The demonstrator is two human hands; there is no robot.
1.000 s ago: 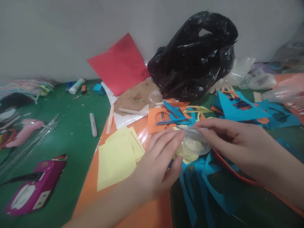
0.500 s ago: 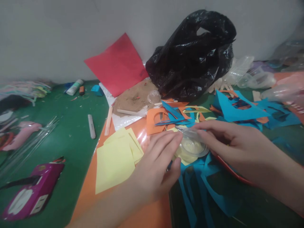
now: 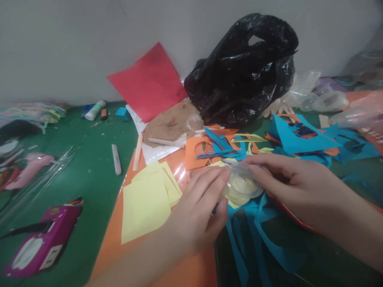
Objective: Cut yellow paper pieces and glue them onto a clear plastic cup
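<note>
My left hand (image 3: pixel 199 205) is curled at the left of a clear round plastic lid (image 3: pixel 242 186), fingertips close to its rim. A small dark thing shows between its thumb and fingers; what it holds is mostly hidden. My right hand (image 3: pixel 287 177) pinches a translucent plastic piece (image 3: pixel 241 167) between thumb and fingers, just above the lid. A thin, shiny pointed tip (image 3: pixel 226 162) shows between the two hands; I cannot tell which hand it belongs to. Pale yellow paper (image 3: pixel 235 201) lies under the lid.
Yellow sheets (image 3: pixel 145 207) lie on an orange sheet (image 3: pixel 119 263). Blue cut paper (image 3: pixel 302 137) and orange scraps (image 3: pixel 191 153) surround the hands. Behind stand a black plastic bag (image 3: pixel 242 75) and red card (image 3: pixel 149 83). At left lie a magenta device (image 3: pixel 50 235) and clear sticks (image 3: pixel 44 179).
Both hands keep nearly the same place and grip. The whole view has shifted very slightly.
</note>
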